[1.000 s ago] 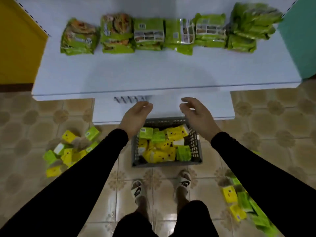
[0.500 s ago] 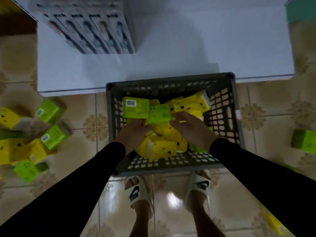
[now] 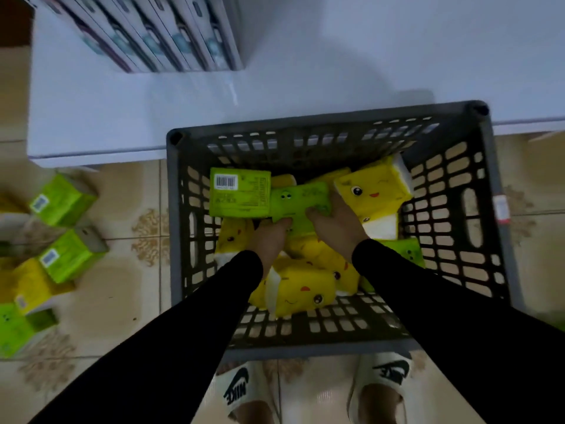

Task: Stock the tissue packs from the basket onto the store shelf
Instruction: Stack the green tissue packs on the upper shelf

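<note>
A view looks straight down from a person's head at a tiled floor [image 3: 116, 301] and a grey plastic basket [image 3: 452, 209] standing against the front edge of a low white shelf [image 3: 336, 65]. At the far left, several loose tissue packs [image 3: 68, 255], green and yellow, lie scattered on the floor near the shelf's front left corner. On the shelf's back left part stands a row of upright boxes [image 3: 171, 35], blurred. Inside the basket lies a heap of green and yellow tissue packs, some printed with cartoon faces; a green pack with a barcode [image 3: 240, 195] lies face up at the back left of the heap. Both arms, in black sleeves, reach down into the basket. The left hand [image 3: 269, 240] has its fingers curled against the near edge of a green face-printed pack [image 3: 298, 201] in the middle of the heap. The right hand [image 3: 336, 224] grips the same pack from its right side, thumb on top. Just right of it a yellow pack [image 3: 373, 188] leans tilted toward the basket's back right corner. Below the basket, two feet in white slides [image 3: 238, 390] stand on the floor.
</note>
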